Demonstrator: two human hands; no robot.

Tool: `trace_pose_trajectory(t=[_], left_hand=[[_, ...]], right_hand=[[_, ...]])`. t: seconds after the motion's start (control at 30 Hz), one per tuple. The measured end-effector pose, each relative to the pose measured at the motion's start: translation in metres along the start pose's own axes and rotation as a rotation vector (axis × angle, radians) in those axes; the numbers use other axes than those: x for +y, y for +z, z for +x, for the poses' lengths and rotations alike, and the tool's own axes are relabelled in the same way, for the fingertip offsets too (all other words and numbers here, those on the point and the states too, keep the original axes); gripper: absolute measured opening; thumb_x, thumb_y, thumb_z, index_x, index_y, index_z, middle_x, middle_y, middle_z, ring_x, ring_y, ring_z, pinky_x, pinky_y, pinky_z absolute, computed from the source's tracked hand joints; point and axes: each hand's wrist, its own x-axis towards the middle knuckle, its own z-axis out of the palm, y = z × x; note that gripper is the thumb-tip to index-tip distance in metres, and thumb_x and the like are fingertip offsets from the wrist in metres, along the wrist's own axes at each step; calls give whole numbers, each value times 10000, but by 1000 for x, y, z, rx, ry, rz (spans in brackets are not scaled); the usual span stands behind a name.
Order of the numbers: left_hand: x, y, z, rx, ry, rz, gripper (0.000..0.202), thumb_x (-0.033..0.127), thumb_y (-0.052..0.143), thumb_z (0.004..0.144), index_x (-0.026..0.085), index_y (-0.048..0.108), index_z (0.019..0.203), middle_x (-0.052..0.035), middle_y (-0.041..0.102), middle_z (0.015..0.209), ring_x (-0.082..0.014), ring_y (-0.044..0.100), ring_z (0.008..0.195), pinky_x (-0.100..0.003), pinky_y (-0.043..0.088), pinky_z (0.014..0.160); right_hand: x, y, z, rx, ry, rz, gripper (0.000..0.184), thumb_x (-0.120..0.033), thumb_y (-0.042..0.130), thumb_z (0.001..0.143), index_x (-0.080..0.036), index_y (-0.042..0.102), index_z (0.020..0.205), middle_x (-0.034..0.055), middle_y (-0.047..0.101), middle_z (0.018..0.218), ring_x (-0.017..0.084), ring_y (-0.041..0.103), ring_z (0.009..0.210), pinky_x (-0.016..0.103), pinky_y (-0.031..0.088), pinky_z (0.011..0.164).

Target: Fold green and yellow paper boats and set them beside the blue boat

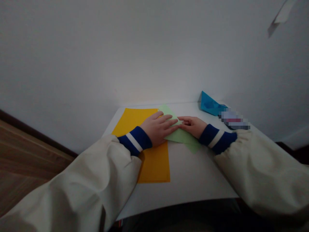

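Observation:
A light green sheet of paper (181,135), partly folded, lies on the white table (190,177). My left hand (158,128) rests flat on its left part with fingers stretched out, pressing it down. My right hand (193,125) lies on the paper's right side, fingers curled and fingertips pressed on the fold near my left fingertips. Under the green paper and my left wrist lies a yellow-orange sheet (145,145).
A folded blue paper shape (209,104) stands at the table's back right corner, next to a blurred object (233,120). A white wall rises right behind the table. Wooden floor (26,161) shows at the left. A paper scrap (281,16) hangs top right.

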Motion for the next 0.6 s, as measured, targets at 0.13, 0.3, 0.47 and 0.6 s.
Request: trace_pose_trajectory(t=[0.13,0.3,0.47,0.6], left_hand=[[1,2,1,-118,61,-121,535,265,536,764,160,459,1283,-93,480,1336,-268,413,1235,-458,318,1016],[2,7,2,-178,1,-124,424,207,432,841,104,496,1247,-116,501,1314,-251,453,1206,-418,372,985],[6,1,5,-316,-67,-67,311,171,451,824,45,620,1053,-165,552,1238,-263,575,1022,-395,455,873],[8,-5,3,-365,-137,-76,325,250,472,831,74,605,1070,-162,596,1166,-253,602,971,-392,466,835]], right_hand=[[3,-2,0,-8,-64,-192,363,-277,521,790,-165,588,1128,-31,573,596,119,521,542,272,425,551],[5,-1,2,-7,-16,-34,471,-251,571,759,-146,480,1210,-1,616,696,113,548,588,245,448,535],[11,-6,4,-46,43,93,426,-225,629,693,-158,545,1105,46,658,857,92,551,580,244,490,553],[16,-12,3,-123,61,158,424,-169,657,656,-173,575,1071,75,659,1013,81,580,595,253,525,581]])
